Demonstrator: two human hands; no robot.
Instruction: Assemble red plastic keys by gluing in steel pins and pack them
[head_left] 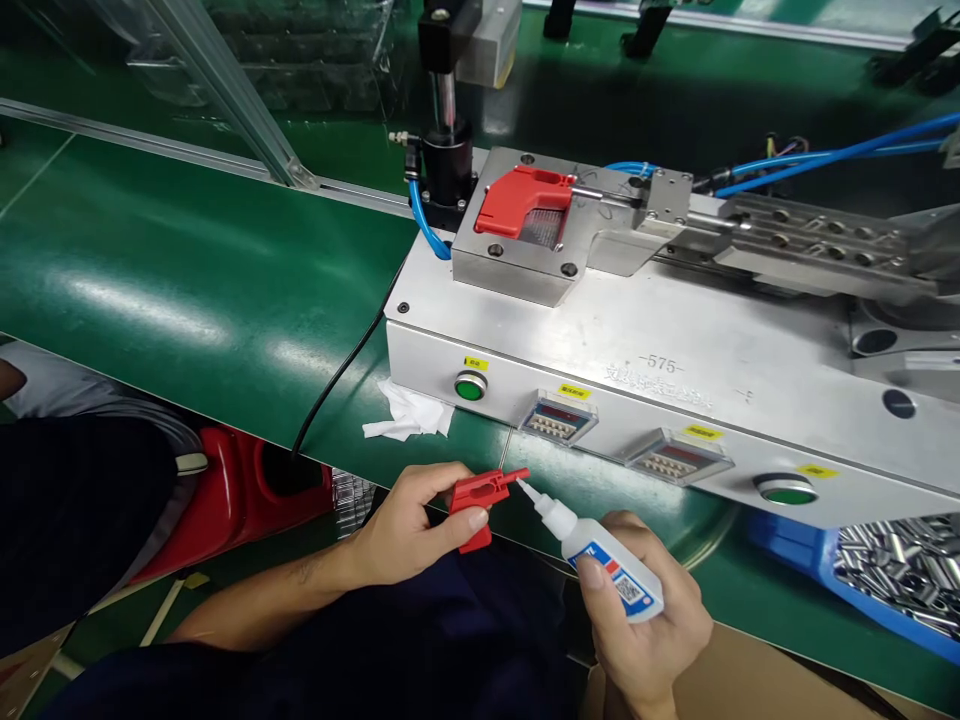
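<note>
My left hand point(409, 525) is closed around a small red plastic part point(480, 497), held just in front of the green bench edge. My right hand point(649, 610) grips a white glue bottle point(600, 555) with a red and blue label. The bottle's nozzle tip touches the right end of the red part. A second red plastic part point(521, 200) sits in the metal fixture point(525, 255) on top of the grey machine.
The grey machine box point(675, 400) carries two green buttons point(470, 386), two small counters and blue air hoses point(825, 155). A crumpled white tissue point(409, 412) lies by its left corner. A blue bin of metal sleeves point(900, 570) stands right. A red container point(247, 490) sits lower left.
</note>
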